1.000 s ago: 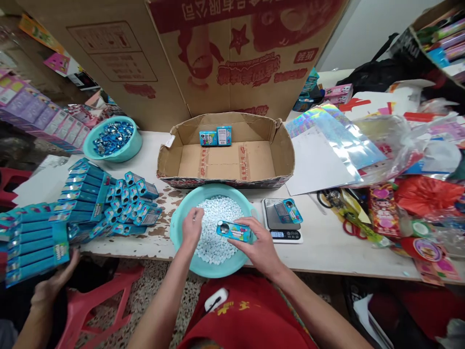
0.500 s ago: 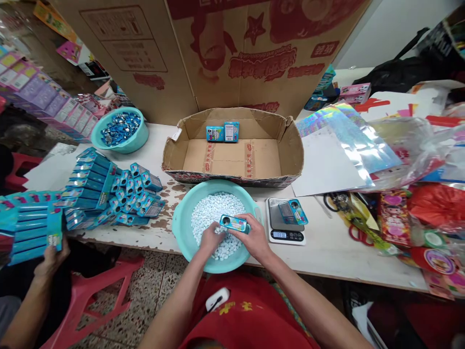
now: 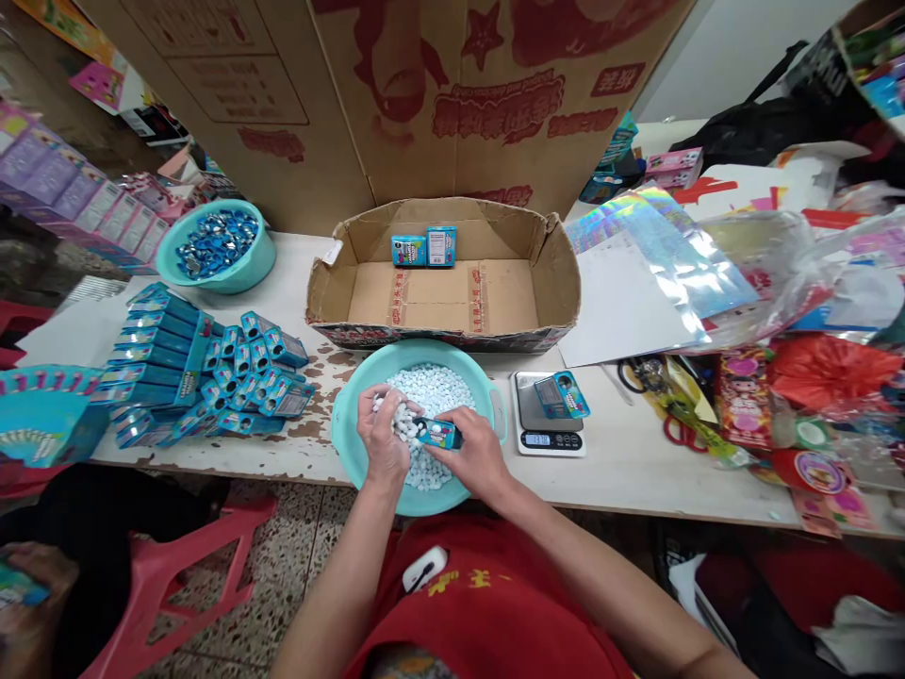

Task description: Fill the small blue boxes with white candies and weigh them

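A teal basin of small white candies stands at the table's front edge. Above it, my left hand is cupped around a heap of the candies. Its fingers curl toward the mouth of a small blue box. My right hand grips that box by its far end, tilted so the hole faces the left hand. Whether candies are passing into the box I cannot tell. Right of the basin is a digital scale with another blue box lying on it.
An open cardboard tray behind the basin holds two blue boxes. Many blue boxes are piled on the left, near a bowl of shiny blue pieces. Scissors and wrappers lie right. A co-worker's hand shows lower left.
My left hand has come up from the candies with a handful and turned palm up beside the box. The right hand has tilted the box toward it. The co-worker's hand has moved down.
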Demonstrator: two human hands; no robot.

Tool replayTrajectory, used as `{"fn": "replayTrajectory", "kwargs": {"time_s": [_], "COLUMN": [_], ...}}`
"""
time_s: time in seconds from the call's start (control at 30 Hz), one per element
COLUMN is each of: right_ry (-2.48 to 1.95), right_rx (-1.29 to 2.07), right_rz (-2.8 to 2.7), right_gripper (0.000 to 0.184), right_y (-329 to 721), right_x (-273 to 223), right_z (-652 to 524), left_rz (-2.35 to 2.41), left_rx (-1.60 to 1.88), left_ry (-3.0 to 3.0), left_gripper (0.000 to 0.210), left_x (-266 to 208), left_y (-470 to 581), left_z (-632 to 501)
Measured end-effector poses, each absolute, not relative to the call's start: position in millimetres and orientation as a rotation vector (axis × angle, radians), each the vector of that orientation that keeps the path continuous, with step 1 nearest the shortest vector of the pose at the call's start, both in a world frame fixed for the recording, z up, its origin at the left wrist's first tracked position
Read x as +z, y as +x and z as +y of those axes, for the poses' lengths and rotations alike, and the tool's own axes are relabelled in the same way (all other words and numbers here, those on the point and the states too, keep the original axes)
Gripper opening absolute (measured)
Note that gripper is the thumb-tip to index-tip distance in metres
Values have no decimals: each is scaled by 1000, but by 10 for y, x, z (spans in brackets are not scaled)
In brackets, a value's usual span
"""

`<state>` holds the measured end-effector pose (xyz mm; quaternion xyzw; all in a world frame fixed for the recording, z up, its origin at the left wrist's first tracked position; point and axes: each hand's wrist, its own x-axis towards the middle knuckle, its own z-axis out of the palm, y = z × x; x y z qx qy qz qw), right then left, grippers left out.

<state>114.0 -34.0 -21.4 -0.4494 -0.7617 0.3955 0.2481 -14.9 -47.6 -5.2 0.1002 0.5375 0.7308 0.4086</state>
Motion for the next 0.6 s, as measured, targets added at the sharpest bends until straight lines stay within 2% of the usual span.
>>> {"fn": "replayTrajectory", "kwargs": {"time_s": [0.6], "right_ry": [-1256], "right_rx": [1103], "right_rz": [-1973], "right_gripper": [35], "right_y": [1126], "right_x": [-104], "right_z": [-366], "left_rz": [1462], "left_rx": [1767], "left_ry": [372], "left_gripper": [23], "left_x": [84], "left_y": [-107], "left_z": [-403]}}
